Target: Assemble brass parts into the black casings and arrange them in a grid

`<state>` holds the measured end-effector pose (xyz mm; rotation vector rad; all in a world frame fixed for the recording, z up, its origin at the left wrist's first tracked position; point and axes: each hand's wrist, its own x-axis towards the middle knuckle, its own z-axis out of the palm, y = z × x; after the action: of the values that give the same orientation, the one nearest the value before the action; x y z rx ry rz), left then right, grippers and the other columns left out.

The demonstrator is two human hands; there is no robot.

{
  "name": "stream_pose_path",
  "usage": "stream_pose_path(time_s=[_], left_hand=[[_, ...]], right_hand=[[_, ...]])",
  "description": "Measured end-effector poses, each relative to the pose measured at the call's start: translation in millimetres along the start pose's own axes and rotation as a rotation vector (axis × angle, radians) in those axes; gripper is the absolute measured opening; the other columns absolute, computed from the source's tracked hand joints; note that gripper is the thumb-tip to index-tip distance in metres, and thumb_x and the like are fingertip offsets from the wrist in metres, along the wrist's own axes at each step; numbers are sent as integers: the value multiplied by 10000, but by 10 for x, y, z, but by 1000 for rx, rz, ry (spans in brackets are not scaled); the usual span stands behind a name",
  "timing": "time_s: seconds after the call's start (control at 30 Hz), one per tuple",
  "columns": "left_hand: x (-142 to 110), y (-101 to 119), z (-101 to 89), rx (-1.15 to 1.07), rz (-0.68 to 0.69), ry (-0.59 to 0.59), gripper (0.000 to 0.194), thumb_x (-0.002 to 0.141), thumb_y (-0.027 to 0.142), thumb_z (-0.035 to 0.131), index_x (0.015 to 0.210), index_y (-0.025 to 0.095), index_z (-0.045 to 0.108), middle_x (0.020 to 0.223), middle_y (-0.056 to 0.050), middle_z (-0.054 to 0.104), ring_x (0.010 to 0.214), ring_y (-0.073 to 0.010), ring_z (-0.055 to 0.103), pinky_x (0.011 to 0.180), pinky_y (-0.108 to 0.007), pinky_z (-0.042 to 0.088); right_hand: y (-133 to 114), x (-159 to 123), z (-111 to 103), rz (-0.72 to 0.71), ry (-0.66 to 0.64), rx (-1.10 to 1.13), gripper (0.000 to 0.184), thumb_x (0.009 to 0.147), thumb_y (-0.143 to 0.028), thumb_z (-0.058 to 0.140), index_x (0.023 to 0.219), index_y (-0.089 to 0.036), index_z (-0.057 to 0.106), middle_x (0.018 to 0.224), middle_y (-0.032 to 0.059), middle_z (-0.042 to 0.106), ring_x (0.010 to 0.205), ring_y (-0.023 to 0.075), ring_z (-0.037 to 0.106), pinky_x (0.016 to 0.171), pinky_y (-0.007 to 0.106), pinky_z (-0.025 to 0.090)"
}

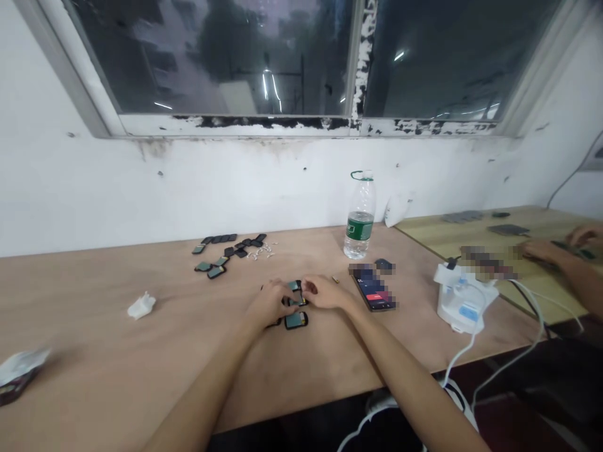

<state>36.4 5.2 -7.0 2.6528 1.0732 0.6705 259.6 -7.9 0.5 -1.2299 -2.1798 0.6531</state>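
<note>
Both hands meet at the middle of the wooden table (117,370) over a small cluster of dark rectangular screen parts. My left hand (271,303) has its fingers curled and pinches one small dark part (294,301). My right hand (325,292) is closed too, its fingertips on the same part from the other side. Another dark part with a greenish face (296,321) lies just in front of the hands, and one (294,285) lies just behind them.
Several more dark parts (226,250) and small white bits (262,253) lie further back. A water bottle (359,216), a phone (374,290), a white device with cables (464,301), crumpled tissue (141,306) and a packet (19,371) are around. Another person's hands (551,248) work at the right.
</note>
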Motion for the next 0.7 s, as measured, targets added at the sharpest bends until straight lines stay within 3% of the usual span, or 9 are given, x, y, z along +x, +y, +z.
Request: stream_pose_path(time_s=[0.23,0.37,0.43,0.57,0.7], left_hand=[[-4,59,-25,32,9,-33,114,805,286,817,917,292,839,925,-33,798,938,-276,666,910,-391,466],[-21,100,-71,46,32,-25,96,836,304,807,921,267,830,977,-49,797,1003,-286,659,931,-399,457],[-31,101,-78,47,54,-26,107,858,325,793,940,260,820,1008,-54,790,1034,-288,651,939,-403,455],[-31,60,-48,52,78,-28,122,878,353,775,952,261,807,1033,-63,777,1050,-280,644,962,-412,458],[-24,16,-104,28,86,0,192,890,420,758,998,266,797,1066,-69,763,1079,-282,643,987,-413,468]], right_hand=[[-78,-6,-50,-56,26,126,26,820,-161,653,828,-183,640,752,-11,654,681,136,576,629,227,435],[73,20,-194,-31,216,219,37,821,-191,660,844,-164,671,811,25,706,743,154,623,701,247,479],[174,29,-246,18,294,181,32,809,-175,660,813,-159,689,804,35,724,743,157,630,710,251,478],[316,35,-249,83,243,14,61,805,-178,677,795,-167,737,775,39,740,716,164,632,679,254,463],[382,55,-272,72,293,-82,81,782,-127,671,752,-176,730,849,62,741,842,198,636,791,285,483]])
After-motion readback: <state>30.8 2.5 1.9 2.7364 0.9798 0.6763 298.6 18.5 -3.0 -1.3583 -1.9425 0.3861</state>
